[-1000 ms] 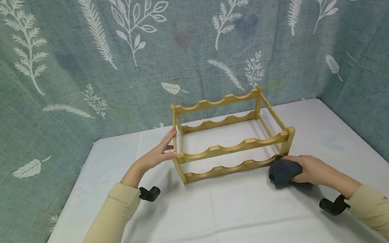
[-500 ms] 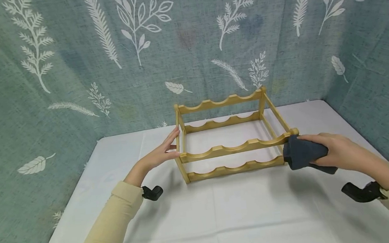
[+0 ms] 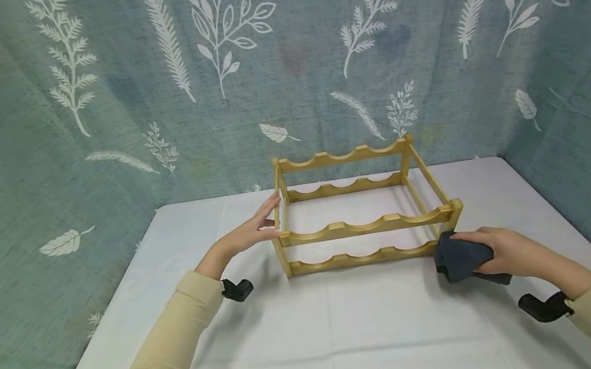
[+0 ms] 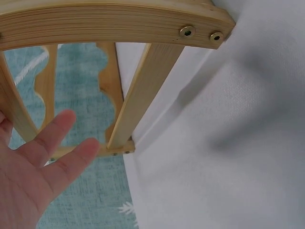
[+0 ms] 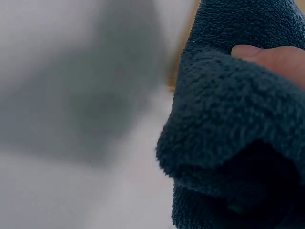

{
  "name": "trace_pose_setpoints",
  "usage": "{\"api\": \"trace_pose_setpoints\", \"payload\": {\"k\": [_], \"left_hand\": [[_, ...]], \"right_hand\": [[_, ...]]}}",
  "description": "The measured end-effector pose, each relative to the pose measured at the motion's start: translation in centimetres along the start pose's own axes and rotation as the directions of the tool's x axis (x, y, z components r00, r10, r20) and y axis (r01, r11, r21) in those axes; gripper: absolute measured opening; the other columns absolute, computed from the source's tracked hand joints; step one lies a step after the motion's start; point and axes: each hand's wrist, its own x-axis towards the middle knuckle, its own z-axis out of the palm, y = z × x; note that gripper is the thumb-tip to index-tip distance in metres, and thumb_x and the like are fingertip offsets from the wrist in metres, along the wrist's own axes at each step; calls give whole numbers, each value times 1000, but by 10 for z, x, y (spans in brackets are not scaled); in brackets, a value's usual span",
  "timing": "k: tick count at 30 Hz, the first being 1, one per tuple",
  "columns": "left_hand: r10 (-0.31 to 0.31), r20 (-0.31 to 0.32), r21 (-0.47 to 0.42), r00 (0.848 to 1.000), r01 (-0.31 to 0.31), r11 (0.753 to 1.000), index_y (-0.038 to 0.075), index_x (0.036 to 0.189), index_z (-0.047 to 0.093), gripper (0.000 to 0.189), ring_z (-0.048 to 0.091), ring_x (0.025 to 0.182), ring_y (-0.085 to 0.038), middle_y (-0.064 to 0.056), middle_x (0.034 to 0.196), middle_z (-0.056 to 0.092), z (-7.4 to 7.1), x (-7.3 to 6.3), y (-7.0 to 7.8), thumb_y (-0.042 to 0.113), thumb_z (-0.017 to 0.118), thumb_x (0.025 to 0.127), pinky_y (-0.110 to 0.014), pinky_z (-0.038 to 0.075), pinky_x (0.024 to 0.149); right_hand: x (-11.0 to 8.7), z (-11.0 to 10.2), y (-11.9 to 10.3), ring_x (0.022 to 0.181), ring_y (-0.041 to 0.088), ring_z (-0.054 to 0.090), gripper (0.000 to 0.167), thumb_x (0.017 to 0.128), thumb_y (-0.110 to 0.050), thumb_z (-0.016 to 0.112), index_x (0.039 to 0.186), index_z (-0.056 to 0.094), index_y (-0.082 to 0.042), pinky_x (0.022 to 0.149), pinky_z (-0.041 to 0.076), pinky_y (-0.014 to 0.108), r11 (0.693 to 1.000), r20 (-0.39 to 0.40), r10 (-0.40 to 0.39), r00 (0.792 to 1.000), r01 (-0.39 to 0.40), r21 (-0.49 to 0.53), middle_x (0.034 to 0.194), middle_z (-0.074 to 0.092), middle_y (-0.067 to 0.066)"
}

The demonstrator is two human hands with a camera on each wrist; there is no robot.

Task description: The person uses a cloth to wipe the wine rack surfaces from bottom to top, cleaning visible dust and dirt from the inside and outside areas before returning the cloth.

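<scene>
A light wooden rack (image 3: 365, 225) with scalloped rails stands on the white-covered table. At its left end my left hand (image 3: 242, 236) touches the upper side bar, fingers extended and spread. In the left wrist view two straight fingers of the left hand (image 4: 43, 167) show beneath a bar fixed with bolts. My right hand (image 3: 512, 253) grips a bunched dark blue cloth (image 3: 460, 258) at the lower part of the rack's front right post. Close up in the right wrist view, the cloth (image 5: 228, 109) has a fluffy, towel-like pile, and a thumb presses into it.
The white cloth-covered table (image 3: 308, 330) runs in front of the rack and to both sides. Green-blue fabric (image 3: 216, 127) with white leaf prints hangs behind and at the sides, close behind the rack's back rails.
My right hand with the cloth first rises to the upper front right corner of the rack, then comes down along the post. The left hand stays at the rack's left end.
</scene>
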Motion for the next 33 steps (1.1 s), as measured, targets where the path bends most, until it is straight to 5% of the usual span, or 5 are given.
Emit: {"api": "trace_pose_setpoints", "payload": {"k": [5,9,15,22,33], "left_hand": [[-5,-3,4,1000,5,1000,24,149,-1,94,25,131,-43,6,153,-16,1,-3,-1,58,56,82,-54,27,103],[-7,9,21,1000,7,1000,26,148,-1,95,26,131,-40,8,152,-15,3,1,0,64,54,80,-53,27,103],[-16,3,34,1000,16,999,29,148,-1,104,27,131,-37,10,152,-15,4,-1,-1,75,52,71,-52,29,103],[-20,-8,44,1000,20,999,28,148,-2,105,28,131,-37,9,152,-15,4,-8,-3,74,52,72,-52,29,102],[-26,-1,12,1000,26,1000,27,148,-4,111,24,132,-39,10,151,-20,2,-8,-1,77,53,67,-55,27,103]], "right_hand": [[5,18,5,88,30,60,66,66,-21,81,126,55,-7,68,50,42,999,102,31,994,-32,9,99,61,13],[-5,15,3,84,27,60,67,65,-21,81,125,55,-8,65,50,40,998,91,54,994,-51,-32,97,61,11],[-17,-13,-5,84,32,60,78,60,-16,83,131,51,-16,61,50,42,989,-77,13,997,-24,-145,100,60,16],[-20,-33,-10,82,35,59,93,52,-11,86,135,46,-27,57,49,42,967,-258,-149,954,86,-240,100,58,16],[-5,5,-1,87,30,60,72,62,-16,82,128,53,-18,64,51,39,996,-16,-30,999,28,-86,101,60,11]]}}
